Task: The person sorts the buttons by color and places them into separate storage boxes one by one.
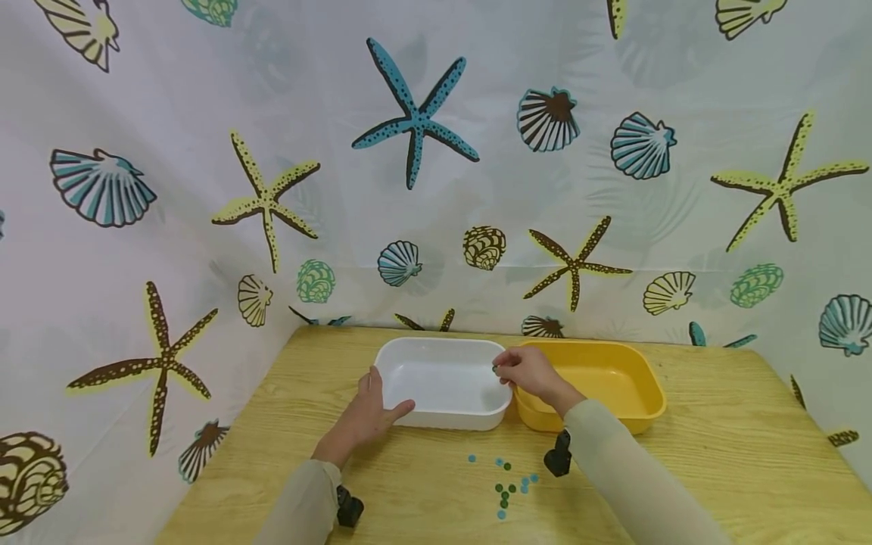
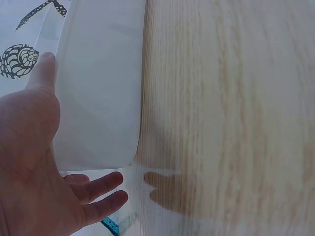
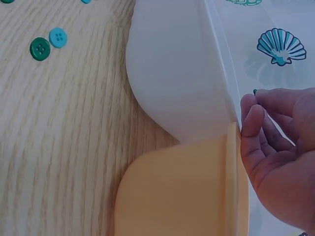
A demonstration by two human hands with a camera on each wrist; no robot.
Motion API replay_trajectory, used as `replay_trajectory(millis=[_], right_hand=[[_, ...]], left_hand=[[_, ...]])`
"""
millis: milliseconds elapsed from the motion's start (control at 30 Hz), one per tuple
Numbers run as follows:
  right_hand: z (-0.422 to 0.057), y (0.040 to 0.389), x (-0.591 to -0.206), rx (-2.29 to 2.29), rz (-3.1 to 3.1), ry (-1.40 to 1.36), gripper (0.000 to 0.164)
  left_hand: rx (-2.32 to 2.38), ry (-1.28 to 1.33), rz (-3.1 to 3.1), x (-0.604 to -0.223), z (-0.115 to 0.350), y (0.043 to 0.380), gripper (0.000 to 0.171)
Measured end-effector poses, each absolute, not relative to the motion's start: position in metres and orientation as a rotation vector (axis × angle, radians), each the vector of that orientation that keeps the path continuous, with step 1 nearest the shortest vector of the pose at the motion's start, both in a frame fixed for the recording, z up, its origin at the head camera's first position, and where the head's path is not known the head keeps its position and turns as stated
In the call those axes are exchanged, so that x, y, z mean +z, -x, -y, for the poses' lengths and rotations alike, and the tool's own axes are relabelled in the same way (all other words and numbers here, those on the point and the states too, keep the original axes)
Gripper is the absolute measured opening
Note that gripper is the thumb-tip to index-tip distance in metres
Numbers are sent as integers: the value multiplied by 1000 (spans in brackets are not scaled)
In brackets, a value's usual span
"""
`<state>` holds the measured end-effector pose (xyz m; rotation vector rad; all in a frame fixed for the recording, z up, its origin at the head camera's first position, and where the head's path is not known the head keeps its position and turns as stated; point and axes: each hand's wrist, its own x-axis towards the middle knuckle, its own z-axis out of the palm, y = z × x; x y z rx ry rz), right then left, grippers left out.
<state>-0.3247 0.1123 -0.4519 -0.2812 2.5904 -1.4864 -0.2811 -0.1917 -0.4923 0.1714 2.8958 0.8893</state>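
left hand (image 1: 368, 409): at the white plastic tub's (image 1: 443, 418) 8 o'clock corner, fingers loosely extended, thumb along near rim
right hand (image 1: 527, 371): pinching a green button (image 3: 255, 92) at fingertips, by the white tub's 3 o'clock end
yellow plastic tub (image 1: 613, 378): white tub's 3 o'clock, ends touching
loose buttons: green (image 3: 40, 48) and blue (image 3: 58, 37), four-hole, scattered on wood-grain table (image 1: 736, 424), white tub's 5 o'clock

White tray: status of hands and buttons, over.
Right hand pinching small green piece, likely a button, at right end of white tray. Left hand at its left end. Loose buttons on table. No visible obstruction.
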Motion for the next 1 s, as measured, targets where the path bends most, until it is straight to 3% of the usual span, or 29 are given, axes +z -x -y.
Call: replay_trajectory(millis=[1000], right_hand=[[-118,321,-448,-1488,-2579,330,23]], left_hand=[[898,-139,-2883,-492,191,280,116]])
